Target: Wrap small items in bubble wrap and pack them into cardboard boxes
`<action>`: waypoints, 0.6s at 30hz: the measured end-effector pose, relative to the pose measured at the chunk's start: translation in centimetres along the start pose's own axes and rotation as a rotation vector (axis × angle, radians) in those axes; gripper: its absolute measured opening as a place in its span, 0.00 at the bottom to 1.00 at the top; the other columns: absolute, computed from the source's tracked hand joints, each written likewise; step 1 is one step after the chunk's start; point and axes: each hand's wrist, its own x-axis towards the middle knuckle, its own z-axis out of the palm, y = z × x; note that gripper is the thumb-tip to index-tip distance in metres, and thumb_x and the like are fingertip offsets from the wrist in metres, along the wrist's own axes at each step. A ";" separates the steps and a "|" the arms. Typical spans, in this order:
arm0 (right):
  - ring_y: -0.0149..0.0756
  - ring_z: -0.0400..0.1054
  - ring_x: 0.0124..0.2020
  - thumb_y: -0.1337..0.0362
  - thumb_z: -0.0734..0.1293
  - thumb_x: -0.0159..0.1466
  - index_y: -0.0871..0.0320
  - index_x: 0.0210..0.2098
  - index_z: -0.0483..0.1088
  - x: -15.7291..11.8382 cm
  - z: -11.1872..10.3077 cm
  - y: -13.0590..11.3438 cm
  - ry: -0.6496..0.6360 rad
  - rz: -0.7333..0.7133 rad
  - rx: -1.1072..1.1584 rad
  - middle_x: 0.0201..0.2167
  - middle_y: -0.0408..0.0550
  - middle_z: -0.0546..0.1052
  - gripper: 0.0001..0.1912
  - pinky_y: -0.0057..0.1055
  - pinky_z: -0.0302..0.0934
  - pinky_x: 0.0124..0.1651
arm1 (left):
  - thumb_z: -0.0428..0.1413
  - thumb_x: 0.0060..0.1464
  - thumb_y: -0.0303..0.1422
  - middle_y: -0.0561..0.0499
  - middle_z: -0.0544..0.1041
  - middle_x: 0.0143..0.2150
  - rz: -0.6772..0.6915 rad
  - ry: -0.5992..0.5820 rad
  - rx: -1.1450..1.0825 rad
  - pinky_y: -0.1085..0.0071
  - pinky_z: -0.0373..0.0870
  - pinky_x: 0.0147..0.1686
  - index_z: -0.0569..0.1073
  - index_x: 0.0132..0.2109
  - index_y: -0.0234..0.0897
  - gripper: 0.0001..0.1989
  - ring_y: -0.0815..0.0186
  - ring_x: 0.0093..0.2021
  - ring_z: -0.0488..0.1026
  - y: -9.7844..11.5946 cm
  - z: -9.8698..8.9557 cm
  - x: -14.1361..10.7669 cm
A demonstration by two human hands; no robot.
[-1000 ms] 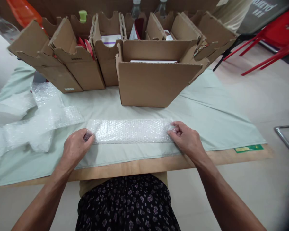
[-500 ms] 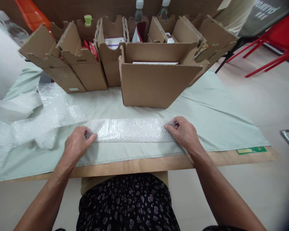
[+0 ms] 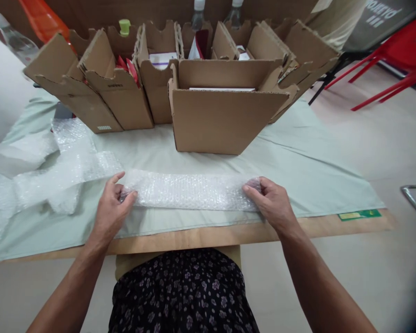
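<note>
A long folded strip of bubble wrap [image 3: 190, 190] stretches crosswise between my two hands, just in from the table's near edge. My left hand [image 3: 115, 203] pinches its left end, thumb on top and the index finger lifted a little. At the other end my right hand [image 3: 272, 201] grips the strip, with the thumb across the top and the fingers behind or under it. Whether the strip touches the cloth along its whole length I cannot tell. Beyond it stands a brown cardboard box [image 3: 222, 122], open at the top with something white inside.
More bubble wrap [image 3: 65, 171] lies crumpled at the left. Several open cardboard holders [image 3: 123, 104] line the back, with bottles [image 3: 197, 18] behind. A pale green cloth [image 3: 298, 152] covers the table; its wooden edge [image 3: 194, 238] shows. A red chair [image 3: 398, 55] stands off right.
My right hand has moved slightly right and toward me with its end of the bubble wrap, which now slants a little. My left index finger has lifted.
</note>
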 end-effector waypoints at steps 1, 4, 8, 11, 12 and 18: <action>0.32 0.61 0.27 0.52 0.70 0.61 0.55 0.28 0.69 0.0 0.1 0.1 0.023 -0.002 0.023 0.24 0.43 0.71 0.14 0.31 0.57 0.30 | 0.61 0.53 0.43 0.56 0.70 0.33 -0.008 0.021 -0.075 0.68 0.69 0.37 0.68 0.66 0.37 0.35 0.66 0.33 0.70 -0.1 0.0 0.0; 0.33 0.64 0.28 0.51 0.70 0.62 0.55 0.30 0.71 0.0 0.4 0.5 0.101 0.001 0.073 0.26 0.43 0.73 0.15 0.31 0.59 0.31 | 0.64 0.50 0.41 0.55 0.70 0.37 -0.027 0.056 -0.276 0.71 0.69 0.37 0.69 0.64 0.39 0.35 0.68 0.36 0.71 -0.6 0.2 0.1; 0.35 0.68 0.30 0.49 0.72 0.60 0.55 0.39 0.76 -0.2 0.3 0.7 0.059 0.034 0.079 0.29 0.44 0.76 0.17 0.33 0.63 0.35 | 0.66 0.48 0.39 0.52 0.73 0.41 -0.031 0.005 -0.403 0.71 0.69 0.37 0.69 0.61 0.39 0.33 0.68 0.36 0.72 -1.1 0.0 0.5; 0.37 0.70 0.32 0.47 0.75 0.57 0.53 0.50 0.73 -0.4 -0.5 1.0 -0.017 0.086 0.136 0.32 0.44 0.79 0.26 0.35 0.64 0.36 | 0.65 0.50 0.41 0.53 0.73 0.37 -0.027 -0.092 -0.347 0.71 0.66 0.34 0.74 0.51 0.38 0.22 0.68 0.34 0.70 -1.1 -0.5 0.5; 0.37 0.71 0.32 0.46 0.75 0.56 0.52 0.51 0.72 -0.6 -0.9 1.1 -0.036 0.092 0.160 0.33 0.44 0.79 0.27 0.35 0.65 0.37 | 0.64 0.51 0.42 0.53 0.73 0.35 -0.022 -0.132 -0.305 0.71 0.65 0.33 0.76 0.47 0.38 0.19 0.68 0.33 0.69 -1.0 -0.7 0.5; 0.43 0.77 0.43 0.45 0.78 0.53 0.49 0.35 0.72 -1.5 -3.5 2.2 -0.126 0.014 0.238 0.37 0.46 0.78 0.20 0.40 0.72 0.46 | 0.59 0.53 0.44 0.52 0.74 0.30 0.001 -0.186 -0.082 0.69 0.62 0.31 0.81 0.39 0.38 0.16 0.66 0.30 0.65 -0.2 -0.9 0.5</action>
